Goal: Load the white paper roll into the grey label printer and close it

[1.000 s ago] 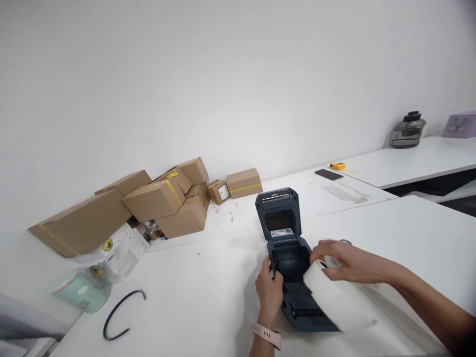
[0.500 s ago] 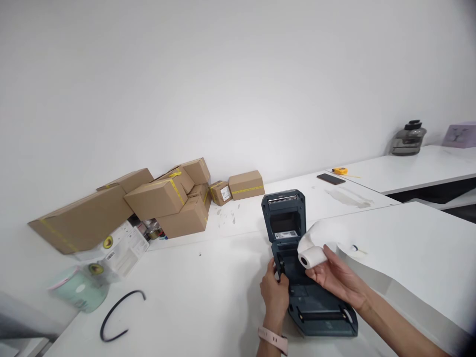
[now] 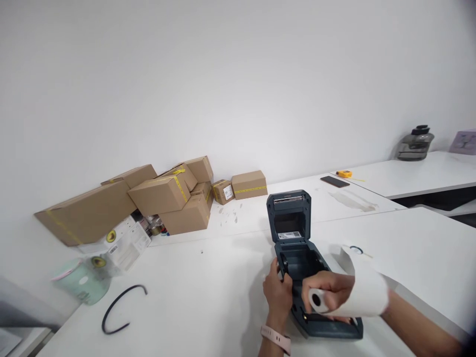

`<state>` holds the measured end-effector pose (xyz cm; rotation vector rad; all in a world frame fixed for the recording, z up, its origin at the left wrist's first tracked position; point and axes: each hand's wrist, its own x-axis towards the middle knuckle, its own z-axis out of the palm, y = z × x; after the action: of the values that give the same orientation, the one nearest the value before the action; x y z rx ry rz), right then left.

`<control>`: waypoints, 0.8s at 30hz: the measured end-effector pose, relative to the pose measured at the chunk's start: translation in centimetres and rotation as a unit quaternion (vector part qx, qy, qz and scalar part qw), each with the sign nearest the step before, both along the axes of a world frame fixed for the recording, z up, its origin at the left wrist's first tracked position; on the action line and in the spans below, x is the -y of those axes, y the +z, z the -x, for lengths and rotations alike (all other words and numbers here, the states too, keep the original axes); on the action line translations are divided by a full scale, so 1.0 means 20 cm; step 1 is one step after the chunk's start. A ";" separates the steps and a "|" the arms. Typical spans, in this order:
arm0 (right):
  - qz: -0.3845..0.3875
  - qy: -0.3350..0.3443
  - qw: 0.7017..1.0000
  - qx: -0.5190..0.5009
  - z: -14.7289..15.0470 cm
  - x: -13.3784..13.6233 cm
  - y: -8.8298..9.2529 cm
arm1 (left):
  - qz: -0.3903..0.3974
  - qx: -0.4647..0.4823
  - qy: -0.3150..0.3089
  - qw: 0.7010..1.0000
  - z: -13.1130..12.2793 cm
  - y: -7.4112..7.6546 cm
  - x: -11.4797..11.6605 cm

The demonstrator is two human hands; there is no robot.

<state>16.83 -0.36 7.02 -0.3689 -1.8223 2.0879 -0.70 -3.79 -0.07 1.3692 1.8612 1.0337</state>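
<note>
A dark label printer (image 3: 297, 258) stands on the white table with its lid tipped back. My left hand (image 3: 278, 292), a pink band on its wrist, grips the printer's left side near the roll holder. Above the front of the printer, my right hand (image 3: 329, 290) is closed around a white paper roll (image 3: 319, 301), whose dark core faces left. A loose length of paper trails from the roll over my right wrist and away across the table. The roll is outside the printer's bay.
Cardboard boxes (image 3: 186, 213) are piled at the back left. A mint container (image 3: 84, 282) and a black curved strip (image 3: 115, 307) lie at left. Behind the printer are a phone (image 3: 334, 181) and a yellow tape measure (image 3: 344, 174). A dark bottle (image 3: 414, 145) stands far right.
My right hand has moved the roll from over the bay toward the printer's front, turning palm down. The paper strip now drapes over my wrist. My left hand keeps its hold.
</note>
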 end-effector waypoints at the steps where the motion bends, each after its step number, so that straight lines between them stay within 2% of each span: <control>1: -0.099 0.009 0.993 0.057 -0.03 -0.03 0.05 | 0.003 -0.001 0.001 1.000 0.00 0.00 0.00; 2: -0.196 0.012 0.974 0.114 -0.05 -0.07 0.08 | 0.008 -0.002 0.003 1.000 0.00 0.00 0.00; 4: -0.348 0.006 0.911 0.220 -0.07 -0.16 0.11 | 0.017 0.001 0.007 1.000 0.00 0.01 0.00; 6: -0.407 -0.005 0.868 0.284 -0.07 -0.23 0.07 | 0.017 0.004 0.013 1.000 0.00 0.01 0.00; 9: -0.458 -0.006 0.824 0.333 -0.03 -0.28 -0.04 | 0.021 0.014 0.022 0.999 0.00 0.01 0.00; 11: -0.481 -0.006 0.806 0.345 0.01 -0.27 -0.10 | 0.021 0.029 0.028 0.999 0.00 -0.01 0.00; 13: -0.502 -0.009 0.792 0.348 0.05 -0.26 -0.15 | 0.006 0.089 0.028 0.996 0.00 -0.04 -0.01; 17: -0.549 -0.028 0.762 0.342 0.10 -0.26 -0.20 | -0.037 0.248 -0.021 0.968 -0.01 -0.09 -0.03; 20: -0.576 -0.057 0.742 0.339 0.11 -0.29 -0.23 | -0.047 0.337 -0.060 0.938 -0.01 -0.10 -0.03; 24: -0.603 -0.097 0.721 0.329 0.09 -0.31 -0.26 | -0.047 0.402 -0.056 0.913 -0.02 -0.09 -0.03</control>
<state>15.00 5.94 1.85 -0.8889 -2.8708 0.2530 -0.28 -3.12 -1.95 0.8677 1.1156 1.3682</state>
